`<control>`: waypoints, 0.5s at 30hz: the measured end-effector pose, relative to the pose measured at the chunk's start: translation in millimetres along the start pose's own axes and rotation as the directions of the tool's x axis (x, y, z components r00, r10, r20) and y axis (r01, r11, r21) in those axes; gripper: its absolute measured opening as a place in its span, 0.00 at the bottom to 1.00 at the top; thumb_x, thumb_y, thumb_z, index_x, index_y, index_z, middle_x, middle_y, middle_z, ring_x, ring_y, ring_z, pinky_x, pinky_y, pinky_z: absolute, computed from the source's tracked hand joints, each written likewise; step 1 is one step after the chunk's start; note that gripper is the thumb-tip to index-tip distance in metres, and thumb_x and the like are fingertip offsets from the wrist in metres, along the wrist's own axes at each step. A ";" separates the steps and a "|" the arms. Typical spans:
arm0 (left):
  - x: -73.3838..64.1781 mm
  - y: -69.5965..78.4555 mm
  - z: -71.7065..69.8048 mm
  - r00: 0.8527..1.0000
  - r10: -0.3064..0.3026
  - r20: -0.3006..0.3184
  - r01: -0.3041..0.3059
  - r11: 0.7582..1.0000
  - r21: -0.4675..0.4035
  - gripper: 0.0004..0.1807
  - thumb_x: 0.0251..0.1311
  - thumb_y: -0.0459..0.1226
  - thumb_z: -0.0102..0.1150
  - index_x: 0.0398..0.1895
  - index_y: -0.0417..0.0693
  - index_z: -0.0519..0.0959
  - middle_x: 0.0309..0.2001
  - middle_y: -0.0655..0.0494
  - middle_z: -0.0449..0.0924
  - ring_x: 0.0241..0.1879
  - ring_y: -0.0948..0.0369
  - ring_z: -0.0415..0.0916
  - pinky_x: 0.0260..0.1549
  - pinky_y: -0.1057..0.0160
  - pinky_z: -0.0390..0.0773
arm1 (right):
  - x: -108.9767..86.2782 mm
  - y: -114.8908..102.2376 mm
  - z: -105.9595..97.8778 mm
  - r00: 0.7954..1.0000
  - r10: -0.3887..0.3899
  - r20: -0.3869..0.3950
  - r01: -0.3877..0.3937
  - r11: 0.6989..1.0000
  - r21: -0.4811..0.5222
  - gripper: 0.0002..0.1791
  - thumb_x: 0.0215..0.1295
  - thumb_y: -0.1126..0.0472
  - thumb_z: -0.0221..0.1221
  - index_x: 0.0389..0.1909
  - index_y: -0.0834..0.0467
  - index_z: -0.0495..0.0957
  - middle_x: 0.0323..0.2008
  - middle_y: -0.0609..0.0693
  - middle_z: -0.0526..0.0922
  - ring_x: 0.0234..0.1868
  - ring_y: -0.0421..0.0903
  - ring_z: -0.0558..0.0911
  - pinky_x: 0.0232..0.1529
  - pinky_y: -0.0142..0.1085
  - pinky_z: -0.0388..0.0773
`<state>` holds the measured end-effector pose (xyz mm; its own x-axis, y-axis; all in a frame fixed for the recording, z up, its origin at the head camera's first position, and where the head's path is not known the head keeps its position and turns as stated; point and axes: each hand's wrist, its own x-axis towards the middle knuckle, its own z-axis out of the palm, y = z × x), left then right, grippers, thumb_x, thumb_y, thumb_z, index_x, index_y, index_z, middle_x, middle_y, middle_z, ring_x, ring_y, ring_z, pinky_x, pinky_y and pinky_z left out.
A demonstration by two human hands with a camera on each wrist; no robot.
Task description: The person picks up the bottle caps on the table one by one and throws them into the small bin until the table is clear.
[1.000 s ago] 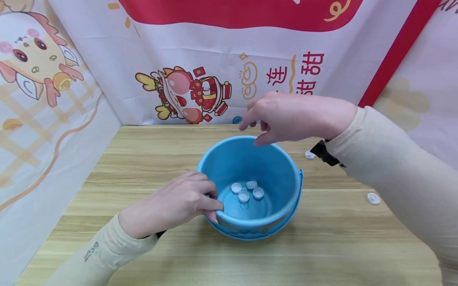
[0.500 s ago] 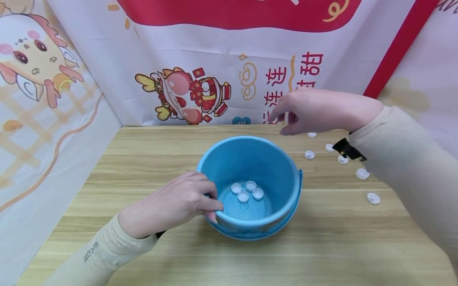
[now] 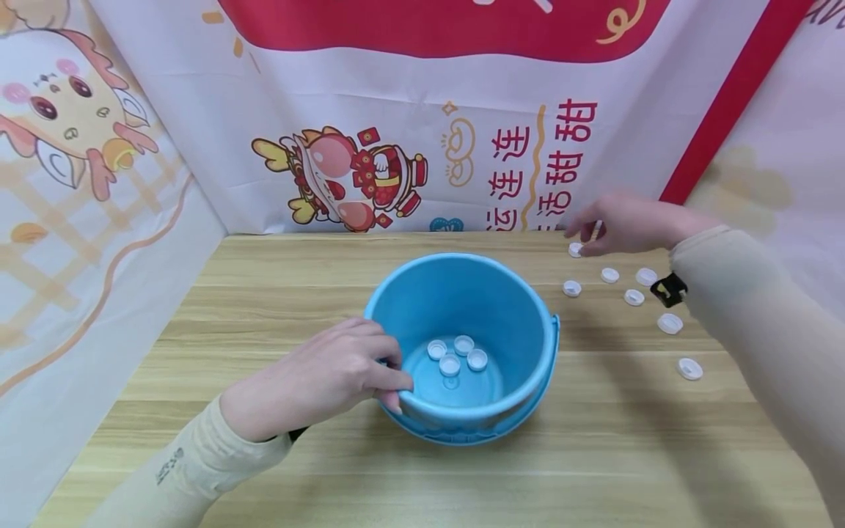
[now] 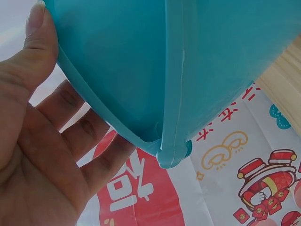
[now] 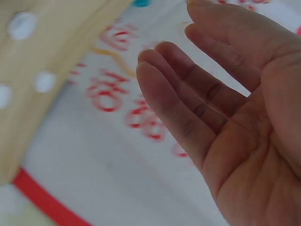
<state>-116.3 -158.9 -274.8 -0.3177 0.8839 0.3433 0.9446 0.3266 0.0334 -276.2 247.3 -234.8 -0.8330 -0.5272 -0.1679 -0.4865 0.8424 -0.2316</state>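
Note:
A blue bucket (image 3: 462, 275) with its handle folded down stands on the table in the head view. My left hand (image 3: 343, 370) grips its rim at the near left, thumb on one side of the wall and fingers on the other in the left wrist view. Several white bottle caps (image 3: 450, 365) lie on the bucket's floor. At the back right, my right hand (image 3: 623, 224) hovers with fingertips right over a white cap (image 3: 575, 250). In the right wrist view, the fingers (image 5: 176, 110) are gently bent, with nothing between them.
More white caps (image 3: 670, 323) lie scattered on the wooden table (image 3: 264, 286), right of the bucket. Printed cloth (image 3: 370, 81) hangs along the table's back edge and at both sides. The bucket's handle (image 3: 556, 334) hangs low at its right and front.
My right hand has moved from above the bucket to the back right, down to the cap there. One tilted cap in the bucket has settled flat. The left hand keeps its place.

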 end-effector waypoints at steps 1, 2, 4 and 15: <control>0.0 -0.2 0.2 1.000 0.004 -0.002 -0.004 1.000 0.002 0.14 0.49 0.48 0.74 0.39 0.58 0.89 0.33 0.59 0.81 0.36 0.60 0.76 0.38 0.61 0.76 | 2.1 8.4 6.3 1.000 0.010 0.003 -0.010 1.000 0.010 0.22 0.56 0.61 0.73 0.53 0.56 0.83 0.37 0.49 0.82 0.37 0.48 0.80 0.37 0.40 0.83; -0.1 -0.3 0.3 1.000 0.008 -0.006 -0.008 1.000 0.004 0.14 0.49 0.48 0.74 0.39 0.58 0.89 0.33 0.59 0.81 0.35 0.60 0.76 0.38 0.61 0.76 | 4.3 16.8 13.1 1.000 0.023 0.009 -0.023 1.000 0.022 0.22 0.57 0.60 0.73 0.53 0.56 0.83 0.37 0.49 0.82 0.37 0.48 0.80 0.37 0.40 0.83; 0.0 -0.6 0.4 1.000 0.011 -0.011 -0.011 1.000 0.003 0.13 0.49 0.48 0.73 0.39 0.58 0.89 0.32 0.59 0.81 0.35 0.60 0.76 0.38 0.62 0.76 | 9.5 32.2 26.9 0.998 0.045 0.034 -0.046 0.998 0.048 0.22 0.58 0.59 0.72 0.54 0.57 0.82 0.38 0.50 0.82 0.37 0.48 0.80 0.37 0.40 0.83; -0.8 -1.0 0.1 1.000 0.023 -0.007 -0.022 1.000 0.019 0.12 0.51 0.48 0.72 0.38 0.59 0.88 0.33 0.59 0.80 0.35 0.60 0.75 0.38 0.61 0.76 | 31.2 89.4 94.9 0.973 0.178 0.144 -0.201 0.966 0.162 0.29 0.60 0.53 0.70 0.59 0.61 0.78 0.46 0.58 0.80 0.45 0.55 0.78 0.43 0.49 0.81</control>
<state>-117.0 -159.9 -275.2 -0.2957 0.8888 0.3501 0.9498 0.3128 0.0080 -320.7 295.5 -351.7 -0.8595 -0.3788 -0.3432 -0.2598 0.9019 -0.3451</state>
